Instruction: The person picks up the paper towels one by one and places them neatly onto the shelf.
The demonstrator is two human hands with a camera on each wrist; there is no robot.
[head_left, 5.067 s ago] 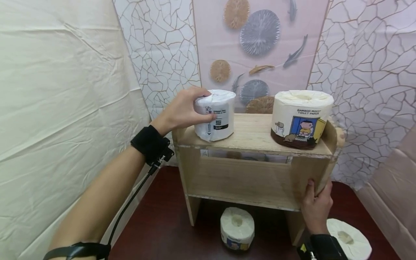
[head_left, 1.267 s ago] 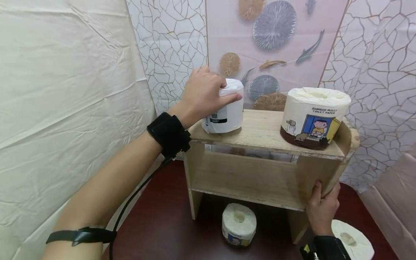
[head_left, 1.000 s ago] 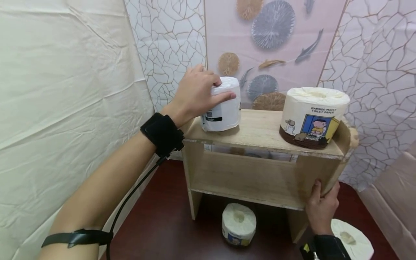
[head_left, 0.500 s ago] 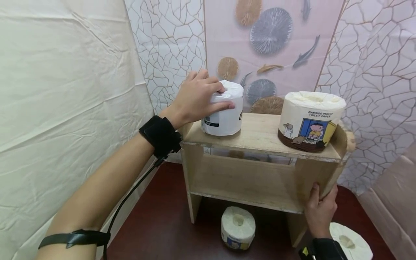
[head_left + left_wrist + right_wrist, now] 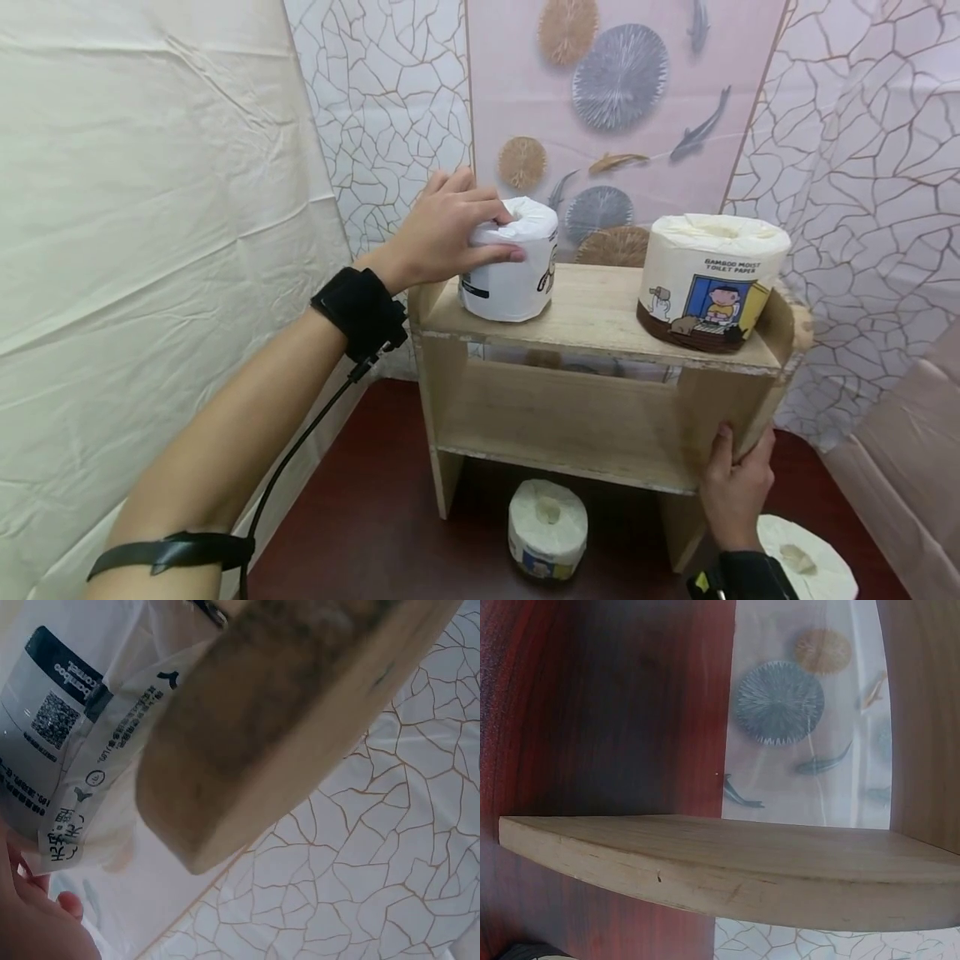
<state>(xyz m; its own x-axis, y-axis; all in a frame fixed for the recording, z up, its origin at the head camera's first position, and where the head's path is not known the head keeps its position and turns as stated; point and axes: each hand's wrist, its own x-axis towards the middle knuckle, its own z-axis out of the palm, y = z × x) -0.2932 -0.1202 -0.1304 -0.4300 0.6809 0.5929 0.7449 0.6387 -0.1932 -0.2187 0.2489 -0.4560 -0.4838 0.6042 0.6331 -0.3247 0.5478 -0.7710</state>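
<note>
My left hand (image 5: pixel 442 229) grips a paper-wrapped toilet roll (image 5: pixel 517 287) from its left, thumb across the front and fingers over the top. The roll stands upright at the left end of the top board of a small wooden shelf (image 5: pixel 562 412). In the left wrist view, the black label and QR code of that toilet roll (image 5: pixel 56 720) face the camera beside the shelf end (image 5: pixel 247 727). Lower right, my right hand (image 5: pixel 737 496) holds the shelf's right side panel, thumb on the inner face. The right wrist view shows a wooden panel (image 5: pixel 742 870) but not the fingers.
A larger toilet roll (image 5: pixel 712 292) with a cartoon picture stands at the top board's right end. Another roll (image 5: pixel 547 529) sits under the shelf, and one more (image 5: pixel 806 558) lies lower right on the dark red table (image 5: pixel 352 517). Fabric walls (image 5: pixel 150 208) surround it.
My left hand has turned the toilet roll on the top board: its printed text has swung left, and a drawing shows at its right edge. My right hand keeps its hold on the shelf.
</note>
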